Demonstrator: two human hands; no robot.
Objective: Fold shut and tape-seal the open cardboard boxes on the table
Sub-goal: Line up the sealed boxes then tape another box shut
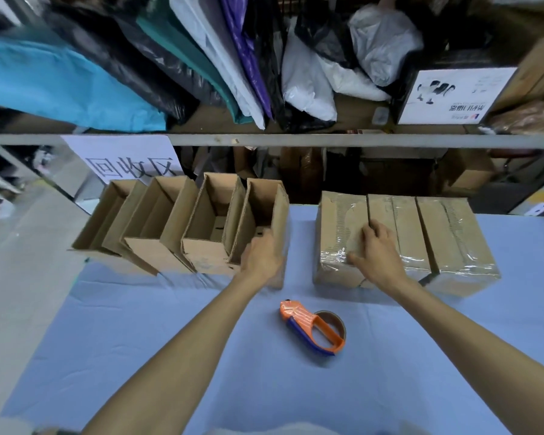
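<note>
Straight ahead in the head view, my left hand grips the right wall of the rightmost open box, on the blue table. My right hand lies on a taped box, fingertips at its right edge; whether they hook it I cannot tell. The tape dispenser lies between my forearms.

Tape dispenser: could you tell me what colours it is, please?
The tape dispenser is orange with a dark blue part, shown best in the head view.
</note>
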